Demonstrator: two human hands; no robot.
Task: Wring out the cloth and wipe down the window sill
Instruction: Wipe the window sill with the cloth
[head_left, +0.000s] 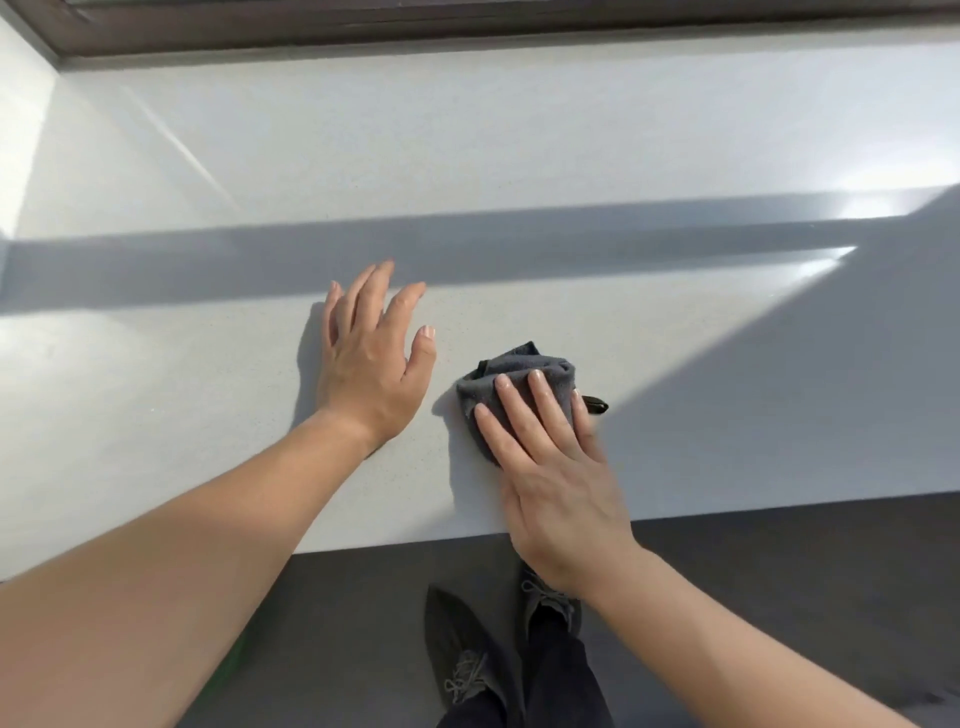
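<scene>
A crumpled grey cloth (524, 371) lies on the wide white window sill (519, 156), close to its front edge. My right hand (550, 467) presses flat on top of the cloth, fingers spread and pointing away from me, covering its near half. A small dark tag of the cloth sticks out to the right of my fingers. To the left of the cloth, a short gap away, my left hand (369, 358) rests palm down on the bare sill with its fingers apart and nothing in it.
A dark window frame (467, 21) runs along the back of the sill. A white side wall (21, 130) closes the sill at the left. A band of shadow crosses the sill. Below the front edge are a dark floor (779, 597) and my shoes (467, 654).
</scene>
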